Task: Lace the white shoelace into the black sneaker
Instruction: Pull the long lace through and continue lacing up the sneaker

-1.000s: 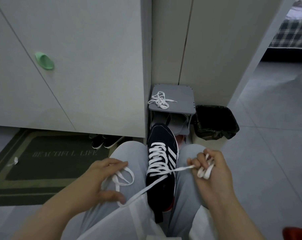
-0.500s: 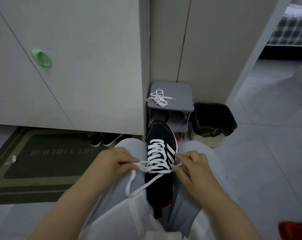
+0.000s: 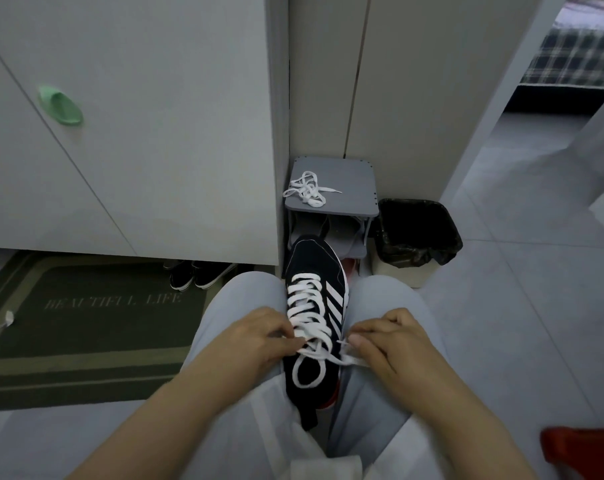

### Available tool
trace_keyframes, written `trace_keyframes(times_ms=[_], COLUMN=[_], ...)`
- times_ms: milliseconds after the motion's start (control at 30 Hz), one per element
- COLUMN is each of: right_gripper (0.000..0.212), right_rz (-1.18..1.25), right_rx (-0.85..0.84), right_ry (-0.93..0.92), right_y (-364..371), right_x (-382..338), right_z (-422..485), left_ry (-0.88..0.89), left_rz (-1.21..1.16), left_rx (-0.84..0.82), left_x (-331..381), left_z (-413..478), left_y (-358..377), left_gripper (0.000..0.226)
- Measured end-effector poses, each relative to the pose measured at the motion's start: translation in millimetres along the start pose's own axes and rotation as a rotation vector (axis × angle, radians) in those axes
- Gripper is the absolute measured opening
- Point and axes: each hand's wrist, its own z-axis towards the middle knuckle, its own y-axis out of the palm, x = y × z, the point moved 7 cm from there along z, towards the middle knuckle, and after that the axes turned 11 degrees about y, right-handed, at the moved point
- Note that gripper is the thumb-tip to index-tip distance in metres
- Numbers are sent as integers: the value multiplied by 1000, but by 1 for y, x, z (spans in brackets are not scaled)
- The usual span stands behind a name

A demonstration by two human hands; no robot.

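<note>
- I am holding the black sneaker [image 3: 316, 271] wedged between my knees [image 3: 245, 296]. Its toe is pointing away from me toward the grey stool [image 3: 352, 181], and its heel is sitting nearest my lap.
- The white shoelace [image 3: 305, 306] is crossing the rows from the toe end up to the top of the tongue. I am judging the lacing to be nearly complete.
- My left hand [image 3: 255, 344] is curling its fingers at the left side of the upper eyelets and pinching the lace there.
- My right hand [image 3: 387, 341] is pinching the flat free end of the lace between thumb and forefinger, just beside the right edge of the sneaker.
- A slack loop of that lace is lying over the ankle opening, between the two hands.
- I am judging the step in hand to be either drawing the last crossing snug or starting the knot. I cannot tell which.
- The next move is calling for an even outward pull on both ends to take up the loop, with the knees clamping the sneaker against twisting.
- A second white lace [image 3: 307, 192] is lying bunched on the stool, well apart from the work.
</note>
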Motion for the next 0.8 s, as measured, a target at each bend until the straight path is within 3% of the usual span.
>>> trace_keyframes(times_ms=[67, 167, 233, 333, 400, 467, 533, 700, 800], right_gripper=[75, 20, 5, 13, 12, 16, 25, 25, 18], right_rz=[-51, -210, -198, -47, 219, 434, 538, 485, 360], right_rx=[7, 99, 126, 68, 36, 49, 45, 45, 31], right_ry=[-24, -68, -61, 53, 197, 286, 330, 310, 240], right_y=[1, 4, 10, 11, 3, 1, 6, 25, 35], right_x=[-5, -13, -11, -2, 0, -4, -13, -34, -42], right_z=[-1, -3, -1, 3, 1, -3, -5, -8, -3], left_ry=[-19, -64, -105, -172, -104, -132, -252, -556, -504], left_rz=[-21, -57, 15, 115, 165, 93, -153, -475, -523], left_rx=[-72, -186, -211, -211, -173, -107, -91, 275, 288], left_x=[4, 14, 17, 22, 32, 27, 17, -1, 3], left_z=[-5, -3, 5, 16, 19, 8, -7, -23, -15], left_y=[9, 28, 36, 39, 34, 32, 31, -3, -5], left_gripper=[23, 10, 5, 24, 18, 4, 13, 23, 26])
